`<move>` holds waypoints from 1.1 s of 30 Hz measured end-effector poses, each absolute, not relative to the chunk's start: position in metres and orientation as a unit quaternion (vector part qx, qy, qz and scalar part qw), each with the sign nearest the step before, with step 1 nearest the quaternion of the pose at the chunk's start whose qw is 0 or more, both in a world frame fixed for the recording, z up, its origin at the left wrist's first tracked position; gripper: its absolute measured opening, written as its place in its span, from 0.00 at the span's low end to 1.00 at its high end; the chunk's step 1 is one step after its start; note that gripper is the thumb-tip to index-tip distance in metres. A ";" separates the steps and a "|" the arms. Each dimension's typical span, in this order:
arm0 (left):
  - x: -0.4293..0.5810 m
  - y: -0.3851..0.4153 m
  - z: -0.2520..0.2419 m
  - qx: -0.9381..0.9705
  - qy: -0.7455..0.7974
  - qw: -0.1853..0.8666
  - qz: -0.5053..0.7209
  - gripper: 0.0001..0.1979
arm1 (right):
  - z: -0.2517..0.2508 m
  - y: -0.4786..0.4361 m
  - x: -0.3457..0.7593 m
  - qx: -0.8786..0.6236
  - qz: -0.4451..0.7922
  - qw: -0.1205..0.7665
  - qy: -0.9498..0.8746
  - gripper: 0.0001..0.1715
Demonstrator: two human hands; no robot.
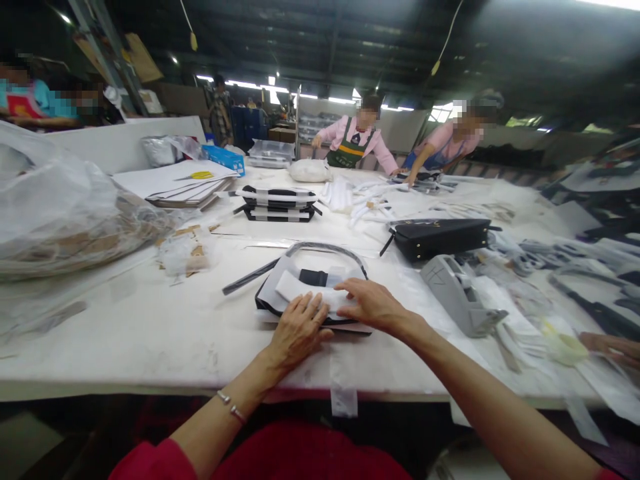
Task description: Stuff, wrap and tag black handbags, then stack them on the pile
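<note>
A black bag wrapped in white paper [300, 283] lies flat on the white table [150, 327] in front of me, its dark strap [320, 248] curving over the top. My left hand [299, 330] rests on the bag's near edge with fingers stretched flat on the paper. My right hand [373, 303] lies palm down on the white wrapping at the bag's right side, fingers extended. Neither hand grips anything.
A grey tape dispenser [457, 293] stands right of the bag. A black bag [440, 237] and a wrapped stack [279, 203] lie farther back. Clear plastic bags [60, 213] pile up left. Two people [357, 140] work at the far end; another person's hand [613, 347] is at right.
</note>
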State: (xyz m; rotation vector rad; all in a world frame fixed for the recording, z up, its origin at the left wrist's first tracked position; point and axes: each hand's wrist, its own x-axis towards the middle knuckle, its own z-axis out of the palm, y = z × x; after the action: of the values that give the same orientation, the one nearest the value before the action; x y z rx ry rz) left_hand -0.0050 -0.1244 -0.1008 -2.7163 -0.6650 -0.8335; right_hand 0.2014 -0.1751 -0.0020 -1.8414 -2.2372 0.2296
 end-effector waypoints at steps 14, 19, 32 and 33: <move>0.013 -0.135 -0.086 -0.885 -0.340 0.021 -0.319 0.09 | -0.006 -0.152 0.189 -0.639 0.096 0.020 -0.763 0.10; 0.015 -0.135 -0.077 -0.881 -0.354 0.006 -0.314 0.11 | -0.001 -0.156 0.191 -0.623 0.068 0.019 -0.779 0.11; 0.021 -0.137 -0.074 -0.882 -0.371 0.036 -0.288 0.04 | 0.022 -0.194 0.220 -0.592 0.127 0.162 -0.779 0.08; 0.021 -0.137 -0.072 -0.886 -0.369 0.040 -0.276 0.03 | 0.019 -0.194 0.215 -0.588 0.134 0.150 -0.783 0.08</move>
State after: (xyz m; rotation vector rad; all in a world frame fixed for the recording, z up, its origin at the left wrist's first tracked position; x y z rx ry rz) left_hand 0.0210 -0.1367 -0.0724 -2.7155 -1.1306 -0.8469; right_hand 0.2150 -0.1942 0.0192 -1.6906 -2.2498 0.3850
